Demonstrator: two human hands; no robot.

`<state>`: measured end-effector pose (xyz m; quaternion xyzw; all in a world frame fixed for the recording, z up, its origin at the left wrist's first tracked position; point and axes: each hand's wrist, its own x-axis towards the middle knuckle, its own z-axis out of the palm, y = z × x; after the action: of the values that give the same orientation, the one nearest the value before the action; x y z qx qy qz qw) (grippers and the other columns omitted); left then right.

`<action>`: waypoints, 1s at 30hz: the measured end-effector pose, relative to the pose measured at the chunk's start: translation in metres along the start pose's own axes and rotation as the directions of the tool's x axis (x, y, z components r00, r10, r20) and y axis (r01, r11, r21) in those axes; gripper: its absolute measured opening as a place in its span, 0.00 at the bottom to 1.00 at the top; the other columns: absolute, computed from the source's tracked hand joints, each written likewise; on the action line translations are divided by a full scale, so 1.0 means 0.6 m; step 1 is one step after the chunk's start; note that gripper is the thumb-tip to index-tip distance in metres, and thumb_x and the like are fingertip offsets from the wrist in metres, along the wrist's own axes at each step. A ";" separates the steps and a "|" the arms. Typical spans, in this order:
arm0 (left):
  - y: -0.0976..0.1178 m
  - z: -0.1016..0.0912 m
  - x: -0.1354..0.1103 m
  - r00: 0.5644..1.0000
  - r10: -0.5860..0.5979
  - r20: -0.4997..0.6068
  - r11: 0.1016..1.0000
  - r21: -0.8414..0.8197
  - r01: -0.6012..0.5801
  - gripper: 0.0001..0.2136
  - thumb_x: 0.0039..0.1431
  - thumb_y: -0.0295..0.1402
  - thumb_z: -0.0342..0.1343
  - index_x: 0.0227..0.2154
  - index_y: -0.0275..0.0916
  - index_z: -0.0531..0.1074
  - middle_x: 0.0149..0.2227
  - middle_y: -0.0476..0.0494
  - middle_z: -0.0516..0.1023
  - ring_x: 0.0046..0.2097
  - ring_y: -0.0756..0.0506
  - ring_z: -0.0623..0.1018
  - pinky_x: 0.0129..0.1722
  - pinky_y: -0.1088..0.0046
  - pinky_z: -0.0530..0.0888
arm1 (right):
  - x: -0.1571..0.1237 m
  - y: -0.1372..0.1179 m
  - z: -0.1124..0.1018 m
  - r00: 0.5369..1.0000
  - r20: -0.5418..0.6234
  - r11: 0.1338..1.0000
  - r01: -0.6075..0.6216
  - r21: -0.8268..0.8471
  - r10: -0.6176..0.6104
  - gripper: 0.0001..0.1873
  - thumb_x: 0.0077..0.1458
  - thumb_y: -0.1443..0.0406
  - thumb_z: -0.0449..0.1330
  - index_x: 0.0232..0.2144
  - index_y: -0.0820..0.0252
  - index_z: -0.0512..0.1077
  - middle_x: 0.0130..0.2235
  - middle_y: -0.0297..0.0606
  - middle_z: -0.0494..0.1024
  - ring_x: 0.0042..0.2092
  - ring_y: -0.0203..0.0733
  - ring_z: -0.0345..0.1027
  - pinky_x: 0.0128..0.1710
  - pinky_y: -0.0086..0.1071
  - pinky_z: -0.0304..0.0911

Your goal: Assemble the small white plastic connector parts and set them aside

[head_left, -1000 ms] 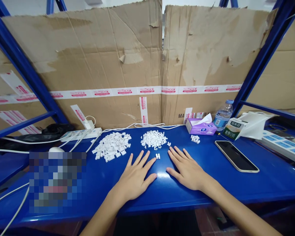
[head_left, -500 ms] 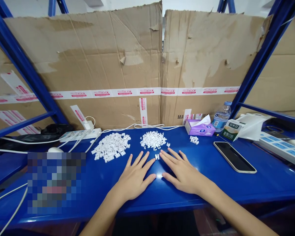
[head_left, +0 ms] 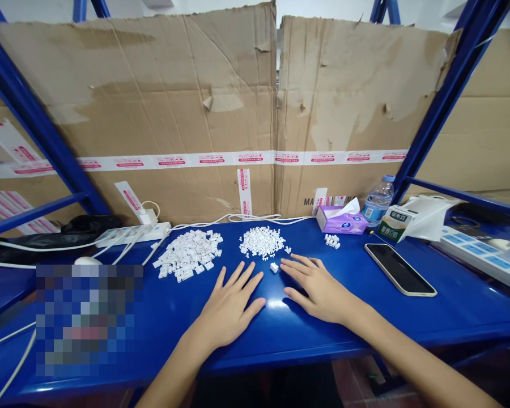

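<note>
My left hand [head_left: 228,310] lies palm down on the blue table, its fingers spread and holding nothing. Across from it is my right hand [head_left: 319,292], also empty, with fingers stretched out and a shadow under the thumb. Between the fingertips sits a small white plastic piece [head_left: 274,267], closest to my right index finger. Beyond the hands are a heap of tiny white plastic parts [head_left: 261,242] and, farther left, a heap of larger white rectangular plastic parts [head_left: 189,255]. Several white pieces [head_left: 332,241] form a small cluster at the right.
A purple tissue box [head_left: 342,220], a water bottle [head_left: 378,201] and a green-and-white carton [head_left: 394,222] stand at the back right. Nearer lies a phone [head_left: 400,269]. Power strips [head_left: 131,233] with white cables occupy both sides. Cardboard [head_left: 174,113] walls the back; blurred squares cover the left front.
My right hand has shifted slightly, its fingers now closer together and away from the small white piece. That piece looks turned. The whole view has moved a little.
</note>
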<state>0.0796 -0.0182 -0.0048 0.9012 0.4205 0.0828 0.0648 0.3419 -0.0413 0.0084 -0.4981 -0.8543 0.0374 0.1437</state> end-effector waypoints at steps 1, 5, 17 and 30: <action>0.001 -0.001 0.000 1.000 -0.003 0.004 1.000 0.001 0.003 0.28 0.73 0.53 0.37 0.70 0.50 0.54 0.73 0.44 0.50 0.73 0.34 0.49 0.68 0.37 0.47 | 0.007 -0.002 0.003 1.000 -0.021 1.000 0.004 0.002 -0.003 0.28 0.69 0.53 0.49 0.65 0.57 0.63 0.66 0.46 0.66 0.67 0.58 0.55 0.60 0.56 0.56; 0.001 -0.003 -0.001 1.000 0.005 -0.006 1.000 0.000 -0.005 0.28 0.73 0.53 0.38 0.69 0.50 0.56 0.72 0.43 0.52 0.73 0.34 0.51 0.68 0.37 0.48 | 0.044 -0.011 0.019 0.989 -0.130 0.998 -0.068 0.013 0.069 0.18 0.69 0.60 0.52 0.55 0.59 0.73 0.54 0.48 0.79 0.54 0.53 0.68 0.50 0.47 0.62; -0.007 0.011 -0.001 0.998 0.033 -0.056 0.999 0.001 -0.033 0.28 0.72 0.53 0.40 0.70 0.49 0.55 0.72 0.44 0.55 0.72 0.33 0.52 0.68 0.39 0.49 | 0.081 -0.042 0.040 0.969 -0.163 0.981 0.193 0.022 -0.187 0.11 0.65 0.71 0.55 0.40 0.58 0.78 0.39 0.41 0.78 0.45 0.46 0.68 0.46 0.40 0.61; -0.010 0.011 -0.003 0.998 0.024 -0.065 1.000 -0.005 -0.025 0.27 0.72 0.52 0.40 0.69 0.51 0.58 0.72 0.45 0.54 0.72 0.33 0.53 0.68 0.39 0.48 | 0.067 0.037 0.015 0.988 -0.151 0.993 0.042 0.107 -0.026 0.10 0.60 0.71 0.60 0.41 0.59 0.79 0.39 0.39 0.80 0.39 0.41 0.74 0.42 0.32 0.68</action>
<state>0.0755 -0.0160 -0.0123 0.9029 0.4111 0.1143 0.0528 0.3397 0.0052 0.0033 -0.4762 -0.8462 0.0443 0.2351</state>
